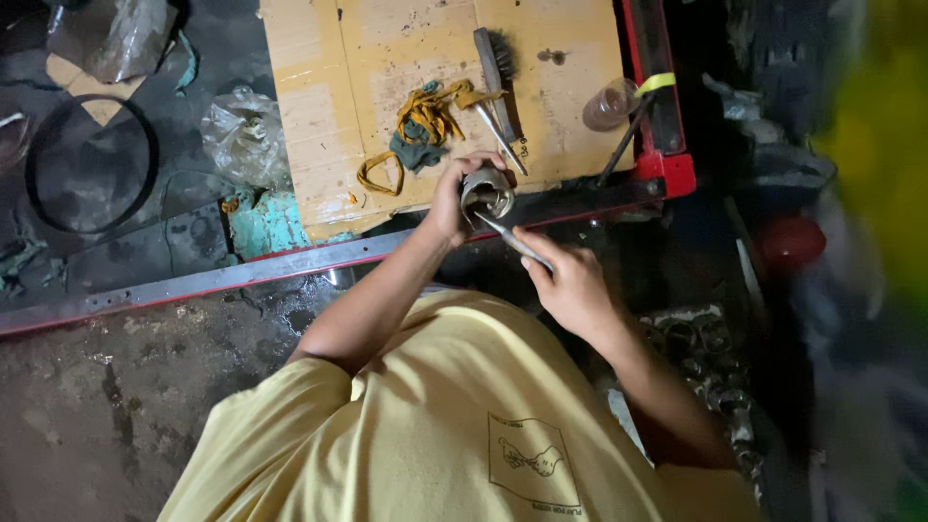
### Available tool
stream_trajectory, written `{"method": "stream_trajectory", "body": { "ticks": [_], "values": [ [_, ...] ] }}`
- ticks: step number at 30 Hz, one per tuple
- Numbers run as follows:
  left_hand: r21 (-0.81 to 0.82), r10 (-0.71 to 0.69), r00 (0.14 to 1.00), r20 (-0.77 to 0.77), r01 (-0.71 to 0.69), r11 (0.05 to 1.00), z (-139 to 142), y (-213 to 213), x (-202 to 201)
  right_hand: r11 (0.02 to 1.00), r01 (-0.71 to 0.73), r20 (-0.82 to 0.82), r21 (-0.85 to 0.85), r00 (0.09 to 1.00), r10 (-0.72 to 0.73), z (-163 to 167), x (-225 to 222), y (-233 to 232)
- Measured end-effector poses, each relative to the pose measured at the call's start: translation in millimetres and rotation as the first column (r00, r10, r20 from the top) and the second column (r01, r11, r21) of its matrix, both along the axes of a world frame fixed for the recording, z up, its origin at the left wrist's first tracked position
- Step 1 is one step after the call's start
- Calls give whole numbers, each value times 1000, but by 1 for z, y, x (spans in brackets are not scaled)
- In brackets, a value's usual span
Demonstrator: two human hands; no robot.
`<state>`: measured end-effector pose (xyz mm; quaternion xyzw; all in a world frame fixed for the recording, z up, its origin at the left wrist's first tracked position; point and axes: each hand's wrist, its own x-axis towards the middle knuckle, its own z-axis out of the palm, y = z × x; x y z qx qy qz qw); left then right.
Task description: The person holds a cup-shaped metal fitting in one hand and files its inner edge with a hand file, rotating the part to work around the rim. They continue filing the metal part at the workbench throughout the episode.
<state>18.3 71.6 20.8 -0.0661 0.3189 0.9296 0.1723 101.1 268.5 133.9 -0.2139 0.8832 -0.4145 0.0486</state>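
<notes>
My left hand (pixel 450 201) is closed around a small round metal cylinder (pixel 487 194), held upright above the edge of a cardboard sheet (pixel 367 68). My right hand (pixel 572 286) grips a thin metal tool (pixel 510 239) like a pen. The tool's tip reaches into the open top of the cylinder. Both arms stretch out from my yellow shirt (pixel 454 425) at the bottom of the view.
On the cardboard lie a wire brush (pixel 494 56), a yellow and green rag (pixel 427 122) and a slim metal tool (pixel 502 132). A plastic cup (pixel 609 104) stands by a red metal frame (pixel 667 166). A black rubber ring (pixel 92 166), a plastic bag (pixel 242 135) and metal parts (pixel 706 360) sit on the dirty floor.
</notes>
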Motion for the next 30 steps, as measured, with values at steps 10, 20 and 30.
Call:
{"method": "stream_trajectory", "body": {
  "ticks": [10, 20, 30],
  "values": [
    [-81, 83, 995, -61, -88, 993, -13, 3, -6, 897, 44, 114, 440, 988, -105, 19, 6, -12],
    [-83, 157, 987, -40, -160, 984, -8, -5, -4, 965, 85, -40, 250, 996, -78, 4, 6, -19],
    [-140, 367, 915, -169, -391, 910, -5, 5, -11, 996, 86, -119, 16, 989, -83, -10, -16, -16]
  ]
}}
